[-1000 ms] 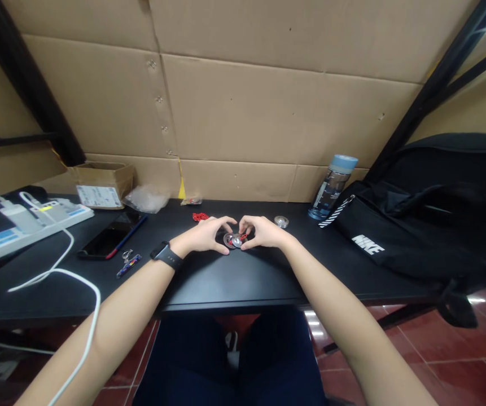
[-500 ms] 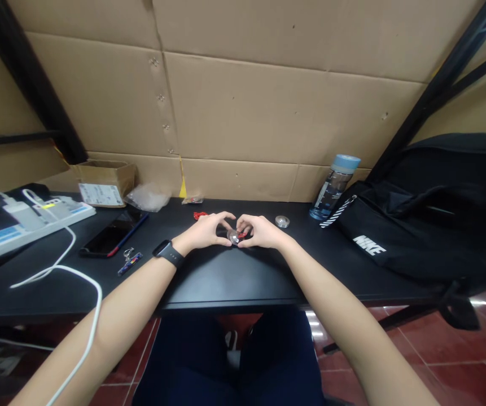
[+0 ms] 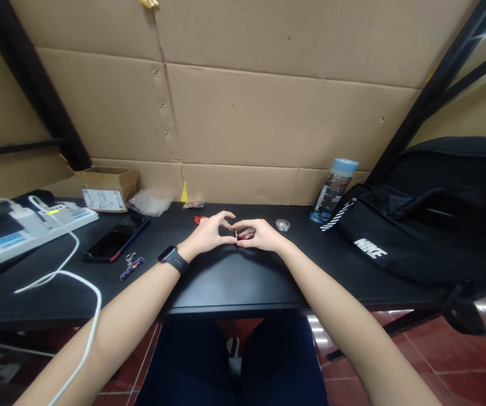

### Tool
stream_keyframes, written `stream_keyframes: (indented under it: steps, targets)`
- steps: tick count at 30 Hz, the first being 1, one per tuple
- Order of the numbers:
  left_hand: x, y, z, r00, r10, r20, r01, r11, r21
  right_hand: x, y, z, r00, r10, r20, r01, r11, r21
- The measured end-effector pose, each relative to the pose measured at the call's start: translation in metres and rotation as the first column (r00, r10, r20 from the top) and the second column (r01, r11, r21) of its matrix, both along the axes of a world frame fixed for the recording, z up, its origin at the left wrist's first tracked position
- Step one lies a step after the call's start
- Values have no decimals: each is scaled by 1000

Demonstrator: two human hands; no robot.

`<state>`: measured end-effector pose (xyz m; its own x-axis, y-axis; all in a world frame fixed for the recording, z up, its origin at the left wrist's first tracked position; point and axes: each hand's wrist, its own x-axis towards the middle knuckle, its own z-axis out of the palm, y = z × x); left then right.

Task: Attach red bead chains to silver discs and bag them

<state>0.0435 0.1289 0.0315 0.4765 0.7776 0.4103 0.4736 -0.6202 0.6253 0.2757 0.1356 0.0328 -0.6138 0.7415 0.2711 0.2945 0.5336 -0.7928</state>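
Observation:
Between my hands, over the black table, is a small clear disc (image 3: 236, 234), now turned nearly edge-on so only a thin pale line shows. Red cord (image 3: 241, 237) lies against it on the right, partly hidden by fingers. My left hand (image 3: 214, 230), with a dark watch on its wrist, curves round the disc's left side, thumb and a finger at its edge, index finger raised. My right hand (image 3: 258, 234) pinches the disc and cord from the right. A bundle of red cord (image 3: 200, 219) lies just behind my left hand. A round clear case (image 3: 282, 225) sits to the right.
On the left are a power strip (image 3: 31, 234) with a white cable (image 3: 79, 275), a phone (image 3: 118, 238), a keychain (image 3: 131, 268), a cardboard box (image 3: 107, 189) and a plastic bag (image 3: 152, 202). A bottle (image 3: 335, 190) and black bag (image 3: 399, 225) stand right. Cardboard (image 3: 243, 124) walls the back.
The clear disc has turned from showing its face to nearly edge-on. My left fingers have shifted slightly right, closer to my right hand. The view has tilted up slightly.

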Motion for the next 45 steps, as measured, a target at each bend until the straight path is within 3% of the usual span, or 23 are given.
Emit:
stream_keyframes:
  steps: [7,16,21,24,26,28,33,45]
  targets:
    - [9,-3,-2,998,66,-6,-66,997,-36,9,10,-2,1000,-19,22,21,995,-99]
    - [7,-6,2,995,92,-34,-94,992,-86,1,7,-2,992,-101,82,92,990,110]
    - [-3,0,11,973,196,-122,-196,981,16,-4,4,-2,988,-117,99,99,981,169]
    - [-29,14,16,886,439,-146,-421,896,141,-7,3,-4,985,-127,112,106,978,178]
    - [-54,26,14,765,623,-163,-594,781,195,-8,4,-5,984,-131,124,107,977,185]
    - [-81,37,8,669,706,-231,-680,707,195,-8,4,-5,982,-135,132,109,977,185]
    - [-122,53,-5,546,730,-412,-756,641,134,-7,4,-5,982,-133,133,112,982,152]
    - [-123,53,-2,493,777,-390,-800,582,148,-7,4,-5,983,-137,119,122,985,124]
